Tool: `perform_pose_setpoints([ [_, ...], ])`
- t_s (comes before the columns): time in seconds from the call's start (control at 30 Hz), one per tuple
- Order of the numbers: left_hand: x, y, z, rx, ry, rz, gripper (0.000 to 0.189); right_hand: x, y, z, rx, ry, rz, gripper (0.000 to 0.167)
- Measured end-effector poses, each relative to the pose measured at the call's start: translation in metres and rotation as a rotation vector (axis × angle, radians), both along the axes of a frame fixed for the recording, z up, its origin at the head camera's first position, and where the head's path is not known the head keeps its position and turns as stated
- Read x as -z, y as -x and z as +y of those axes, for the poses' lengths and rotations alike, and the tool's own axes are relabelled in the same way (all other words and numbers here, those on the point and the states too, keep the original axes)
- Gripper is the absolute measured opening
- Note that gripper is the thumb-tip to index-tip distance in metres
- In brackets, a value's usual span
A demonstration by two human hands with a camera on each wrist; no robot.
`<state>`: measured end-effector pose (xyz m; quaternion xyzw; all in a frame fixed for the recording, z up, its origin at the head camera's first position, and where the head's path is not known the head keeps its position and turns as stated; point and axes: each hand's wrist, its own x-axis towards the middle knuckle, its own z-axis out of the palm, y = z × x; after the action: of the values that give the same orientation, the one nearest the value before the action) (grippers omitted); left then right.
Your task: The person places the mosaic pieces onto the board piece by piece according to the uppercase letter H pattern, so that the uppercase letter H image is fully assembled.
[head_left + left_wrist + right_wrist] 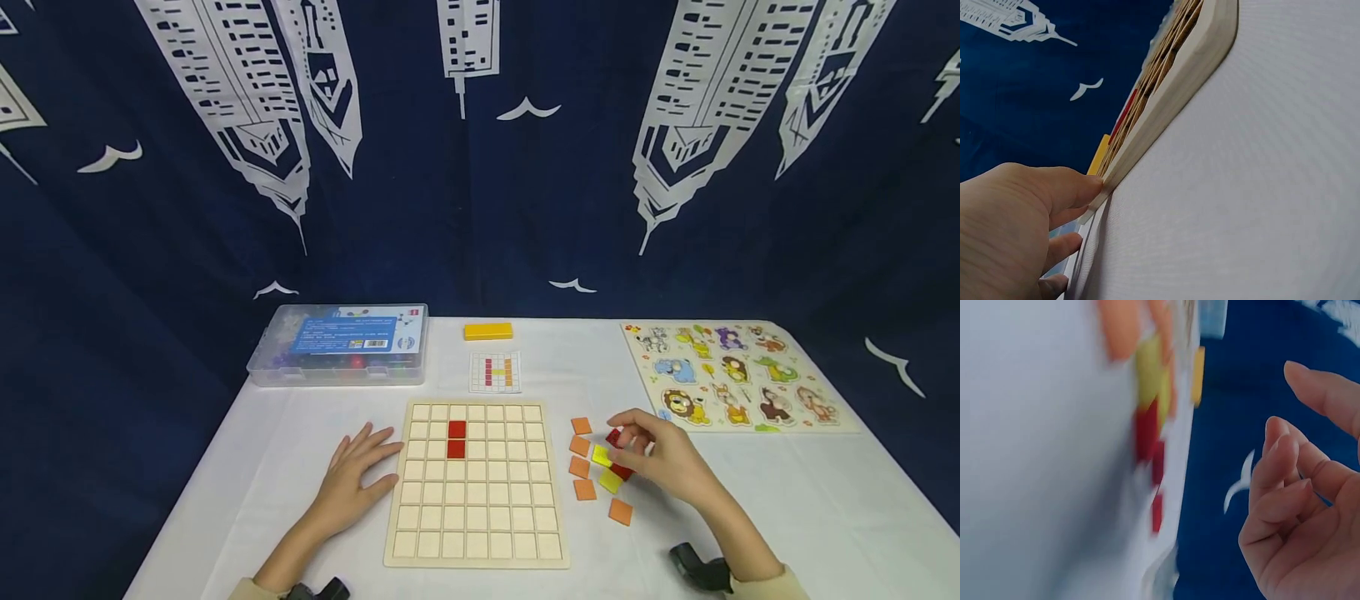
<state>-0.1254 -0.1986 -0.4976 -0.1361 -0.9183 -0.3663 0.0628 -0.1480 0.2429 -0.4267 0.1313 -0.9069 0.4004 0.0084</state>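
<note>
My left hand [352, 477] lies spread on the white table, its fingertips at the left edge of a wooden grid board [477, 497]. In the left wrist view the thumb meets the side of the board [1175, 103]. Two red square tiles [457, 439] sit one behind the other in the grid. My right hand [663, 458] hovers over loose tiles right of the board, thumb and forefinger apart with nothing between them, as the right wrist view shows. Under it are red tiles [621, 472] and yellow tiles [610, 481], partly covered. Several orange tiles [585, 490] lie beside them.
Behind the board lies a small pattern card [495, 372] with coloured squares, then a yellow block [488, 332]. A clear plastic case [337, 371] stands at the back left. An animal picture board [738, 375] lies at the back right. A dark blue curtain [465, 217] hangs behind.
</note>
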Motion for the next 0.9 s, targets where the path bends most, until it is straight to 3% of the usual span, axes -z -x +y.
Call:
perform_pose_setpoints([
  [0.23,0.0,0.0,0.0,-0.006,0.003,-0.001,0.043,0.015,-0.011,0.033,0.113,-0.025,-0.118,0.04],
  [0.6,0.003,0.001,0.001,-0.004,0.005,0.007,0.043,0.038,-0.009,0.037,0.075,-0.012,-0.186,0.041],
  [0.9,0.005,0.001,0.0,-0.005,0.003,0.015,0.043,0.045,-0.009,0.032,0.099,-0.092,-0.157,0.04],
])
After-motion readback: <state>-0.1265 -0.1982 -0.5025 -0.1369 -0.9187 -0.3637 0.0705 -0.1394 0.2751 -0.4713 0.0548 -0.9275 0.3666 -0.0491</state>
